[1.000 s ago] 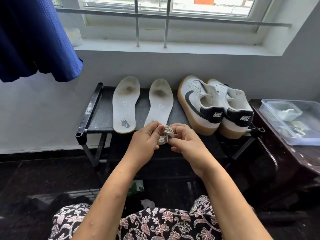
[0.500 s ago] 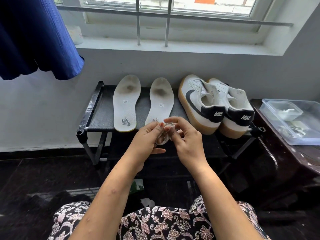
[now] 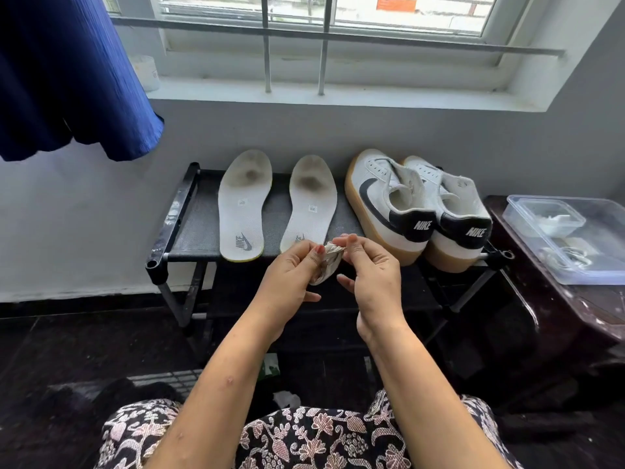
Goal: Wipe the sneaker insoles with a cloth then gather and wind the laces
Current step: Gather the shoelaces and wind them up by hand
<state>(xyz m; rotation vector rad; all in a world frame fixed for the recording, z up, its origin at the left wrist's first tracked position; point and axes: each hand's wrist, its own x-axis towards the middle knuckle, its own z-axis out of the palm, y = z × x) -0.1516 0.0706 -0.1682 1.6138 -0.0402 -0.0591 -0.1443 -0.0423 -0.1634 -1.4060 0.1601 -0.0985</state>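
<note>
Winding is the step in hand, by my judgement: nearest the person's patterned lap, the left hand [image 3: 291,275] holds a small pale lace bundle [image 3: 325,267] in a closed grip, thumb on top. The right hand [image 3: 372,275] has a narrow grip, thumb and forefinger pinching the bundle's upper end. The bundle hangs in the air just before the front edge of the shoe rack [image 3: 176,214], in front of the heel of the right insole [image 3: 313,204]. The likely failure is the lace end slipping out of that fine pinch; the turns would then spring open. A loosened left grip could drop the bundle past the rack's front edge to the dark floor. On the rack top the left insole [image 3: 243,204] lies beside the right one, both darkened at the toe end, and the two sneakers [image 3: 389,204] stand at the rack's right end, heels forward. On the dark table [image 3: 541,316] to the right sits a clear plastic box [image 3: 605,238] holding a smaller clear tub [image 3: 548,214] with something white, plus a pale coil I cannot identify. Farthest, a white cup [image 3: 145,72] stands on the windowsill, contents hidden.
</note>
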